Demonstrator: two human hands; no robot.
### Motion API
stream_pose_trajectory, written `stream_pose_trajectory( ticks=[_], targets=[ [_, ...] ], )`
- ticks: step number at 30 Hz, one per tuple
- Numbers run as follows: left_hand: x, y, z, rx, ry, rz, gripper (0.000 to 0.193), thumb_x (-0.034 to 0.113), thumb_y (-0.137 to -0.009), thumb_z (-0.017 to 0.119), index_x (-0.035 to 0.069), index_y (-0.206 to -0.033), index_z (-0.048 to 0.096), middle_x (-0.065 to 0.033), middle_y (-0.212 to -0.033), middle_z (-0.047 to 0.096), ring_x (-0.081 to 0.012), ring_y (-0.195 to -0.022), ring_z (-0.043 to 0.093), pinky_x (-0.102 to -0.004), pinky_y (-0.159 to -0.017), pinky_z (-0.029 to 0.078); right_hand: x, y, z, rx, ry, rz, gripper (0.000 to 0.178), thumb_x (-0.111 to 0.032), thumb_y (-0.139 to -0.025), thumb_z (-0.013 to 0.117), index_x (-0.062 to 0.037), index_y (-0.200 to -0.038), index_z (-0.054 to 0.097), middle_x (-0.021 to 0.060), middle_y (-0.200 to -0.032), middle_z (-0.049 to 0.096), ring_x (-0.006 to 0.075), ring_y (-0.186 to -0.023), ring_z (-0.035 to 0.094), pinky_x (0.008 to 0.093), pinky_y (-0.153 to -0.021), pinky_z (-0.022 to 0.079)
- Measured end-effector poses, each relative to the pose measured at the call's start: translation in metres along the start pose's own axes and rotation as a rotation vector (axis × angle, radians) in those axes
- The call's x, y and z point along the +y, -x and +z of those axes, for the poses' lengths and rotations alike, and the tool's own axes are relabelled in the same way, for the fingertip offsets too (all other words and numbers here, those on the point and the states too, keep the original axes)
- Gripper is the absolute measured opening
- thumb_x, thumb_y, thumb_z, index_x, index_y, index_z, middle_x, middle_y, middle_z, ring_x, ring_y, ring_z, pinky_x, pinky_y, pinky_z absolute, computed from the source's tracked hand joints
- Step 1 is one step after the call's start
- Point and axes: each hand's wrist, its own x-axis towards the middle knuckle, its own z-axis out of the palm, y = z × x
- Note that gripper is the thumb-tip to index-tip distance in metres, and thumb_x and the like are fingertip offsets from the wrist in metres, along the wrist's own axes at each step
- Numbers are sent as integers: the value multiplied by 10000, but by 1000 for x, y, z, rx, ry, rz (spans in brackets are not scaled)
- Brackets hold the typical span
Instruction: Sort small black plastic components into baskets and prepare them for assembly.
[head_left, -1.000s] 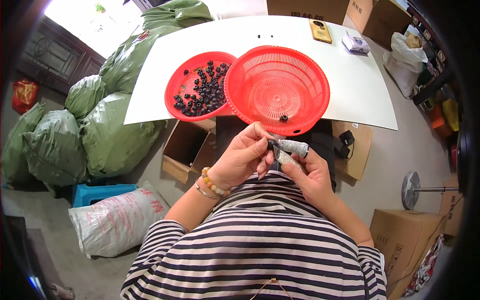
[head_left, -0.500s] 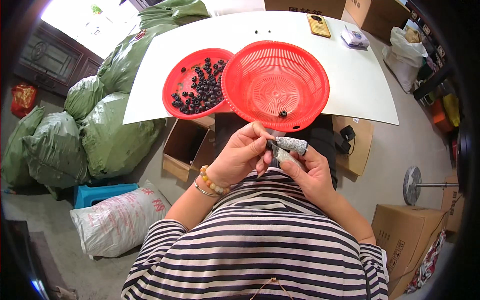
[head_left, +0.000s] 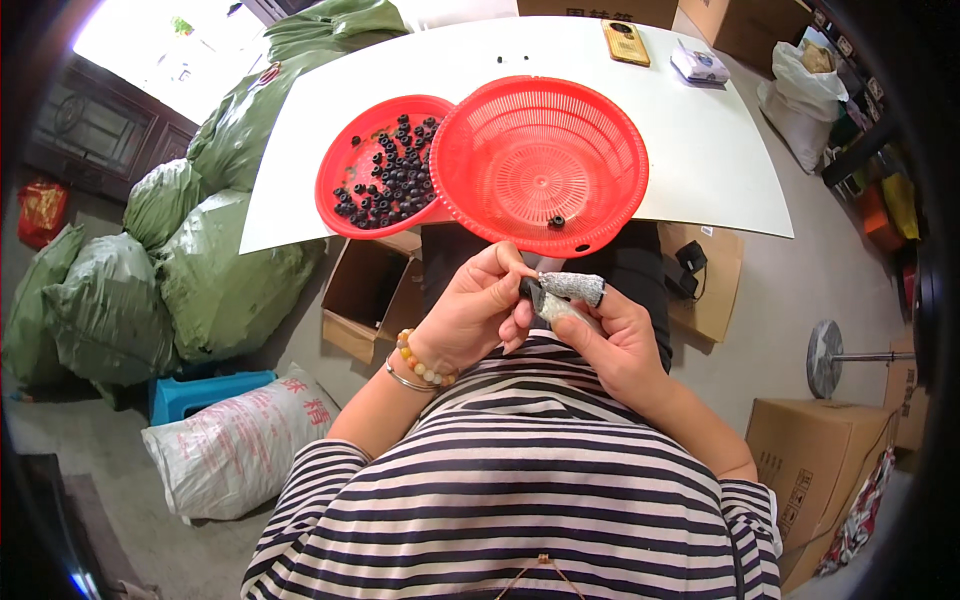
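My left hand (head_left: pixel 478 310) and my right hand (head_left: pixel 612 340) meet just below the table edge, pinching one small black part (head_left: pixel 530 292) between them. The thumb and forefinger of my right hand wear grey fabric finger covers (head_left: pixel 572 288). Beaded bracelets circle my left wrist. Just beyond the hands a red mesh basket (head_left: pixel 600 120) rests on the white table (head_left: pixel 700 150), holding two small black parts (head_left: pixel 557 220). It overlaps a red bowl (head_left: pixel 340 165) on its left, filled with several small black parts (head_left: pixel 390 180).
A phone (head_left: pixel 626 42) and a small box (head_left: pixel 699 64) lie at the table's far side. Green sacks (head_left: pixel 200 260) pile up at the left, with a white sack (head_left: pixel 235 445) and a blue stool (head_left: pixel 195 395). Cardboard boxes (head_left: pixel 375 295) sit under the table and at the right.
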Motion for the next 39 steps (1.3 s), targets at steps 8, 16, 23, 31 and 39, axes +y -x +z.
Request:
stream_pose_trajectory(
  ticks=[8, 16, 23, 31, 39],
  targets=[
    [-1, -4, 3, -37, 64, -6, 105, 181, -912, 433, 79, -916, 458, -36, -650, 513, -50, -468, 448, -168, -406, 393, 1, -2, -1, -43, -98, -24, 302, -114, -884, 496, 5, -1157, 454, 46, -1060, 549, 79, -966, 494, 232, -849, 385],
    [-1, -7, 5, -1, 199, -42, 106, 182, -902, 458, 77, -906, 447, 7, -561, 392, -24, -397, 322, -151, -324, 274, 3, -3, -2, 0, -180, 16, 350, -106, -868, 519, -8, -1190, 421, 23, -1057, 523, 67, -956, 474, 227, -853, 365],
    [-3, -6, 0, -19, 176, -44, 109, 192, -909, 440, 84, -918, 448, -8, -589, 413, -36, -416, 339, -157, -350, 304, 7, -4, -3, 36, -41, -67, 379, -123, -856, 545, -3, -1193, 419, 28, -1055, 524, 69, -955, 470, 230, -846, 365],
    [-7, -3, 7, -91, 40, -152, 118, 216, -912, 438, 100, -931, 441, -27, -654, 461, -50, -460, 395, -183, -421, 396, 4, -8, 1, 49, -182, 37, 341, -116, -857, 542, -9, -1158, 422, 64, -1010, 550, 93, -922, 522, 232, -820, 411],
    [-5, -5, 4, -107, 120, -126, 119, 210, -914, 433, 91, -916, 444, -25, -638, 446, -52, -452, 370, -183, -404, 365, 8, -5, -9, 110, -277, 119, 314, -123, -873, 519, -19, -1160, 450, 26, -1027, 548, 61, -896, 504, 204, -809, 391]
  ],
)
